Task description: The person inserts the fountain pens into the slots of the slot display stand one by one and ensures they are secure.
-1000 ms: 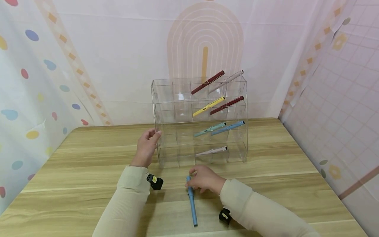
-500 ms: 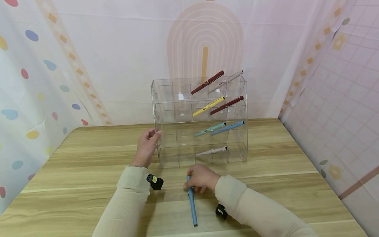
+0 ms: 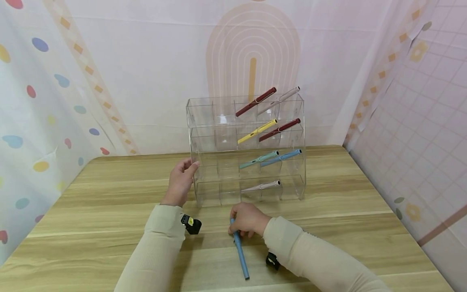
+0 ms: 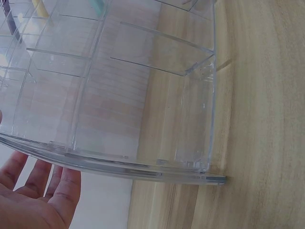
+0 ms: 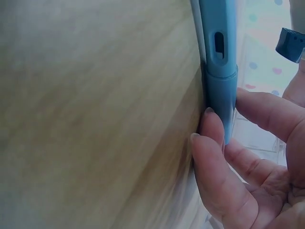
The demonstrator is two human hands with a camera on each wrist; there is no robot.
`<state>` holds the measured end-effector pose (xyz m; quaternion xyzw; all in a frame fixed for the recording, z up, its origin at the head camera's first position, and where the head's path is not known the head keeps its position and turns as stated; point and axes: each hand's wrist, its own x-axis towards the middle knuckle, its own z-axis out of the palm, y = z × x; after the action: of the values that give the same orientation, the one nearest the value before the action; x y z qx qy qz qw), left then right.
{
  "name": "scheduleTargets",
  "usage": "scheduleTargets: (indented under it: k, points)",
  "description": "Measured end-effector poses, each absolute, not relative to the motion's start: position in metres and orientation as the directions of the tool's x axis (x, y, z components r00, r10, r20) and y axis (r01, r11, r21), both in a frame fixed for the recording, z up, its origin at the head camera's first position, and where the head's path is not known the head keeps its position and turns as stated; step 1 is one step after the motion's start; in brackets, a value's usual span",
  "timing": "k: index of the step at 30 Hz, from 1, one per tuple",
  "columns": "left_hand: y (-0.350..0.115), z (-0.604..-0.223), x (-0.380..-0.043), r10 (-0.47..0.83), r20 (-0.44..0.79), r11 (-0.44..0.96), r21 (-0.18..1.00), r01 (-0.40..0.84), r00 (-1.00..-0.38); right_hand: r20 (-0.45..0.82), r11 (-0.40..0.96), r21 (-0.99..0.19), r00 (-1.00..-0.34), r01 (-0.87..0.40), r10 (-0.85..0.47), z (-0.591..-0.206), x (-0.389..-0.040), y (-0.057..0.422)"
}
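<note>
In the head view, a clear tiered pen rack [image 3: 229,172] stands upright on the table. My left hand [image 3: 180,180] holds its left side panel; in the left wrist view several fingers [image 4: 64,195] lie outside the panel, and the thumb is mostly out of frame. In front of the rack, my right hand [image 3: 249,219] pinches the far end of a blue pen [image 3: 241,256]. The pen's near end points toward me. Up close in the right wrist view, thumb and fingers [image 5: 221,179] sit around the end of the blue pen [image 5: 220,62], right beside the tabletop.
Pens lean in the rack's right-hand compartments: dark red [image 3: 256,101], pale pink [image 3: 279,100], yellow [image 3: 257,131], another dark red [image 3: 279,129], green [image 3: 259,159], blue [image 3: 281,157] and pale pink [image 3: 261,186]. A patterned cloth [image 3: 157,73] hangs behind the wooden table [image 3: 346,227].
My right hand has moved slightly left and closed on the blue pen. The pen's near end has swung a little to the right. My left hand has stayed on the rack.
</note>
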<state>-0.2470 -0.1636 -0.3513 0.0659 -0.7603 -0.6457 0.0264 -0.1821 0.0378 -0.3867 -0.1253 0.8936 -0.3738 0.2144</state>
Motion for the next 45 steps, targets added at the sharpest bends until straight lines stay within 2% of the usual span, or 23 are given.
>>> scheduleTargets:
  k: [27, 38, 45]
  points:
    - [-0.164, -0.352, -0.247, -0.144, -0.044, 0.163, 0.984, -0.067, -0.989, -0.237, 0.660, -0.747, -0.893, -0.085, -0.383, -0.385, -0.181, 0.039]
    - [-0.163, -0.351, -0.246, -0.139, -0.041, 0.168, 0.984, -0.065, -0.989, -0.297, 0.597, -0.802, -0.879, 0.017, -0.373, -0.381, -0.184, 0.048]
    - [-0.163, -0.350, -0.245, -0.139, -0.040, 0.167, 0.984, -0.064, -0.989, -0.291, 0.530, -0.846, -0.877, 0.050, -0.382, -0.373, -0.184, 0.059]
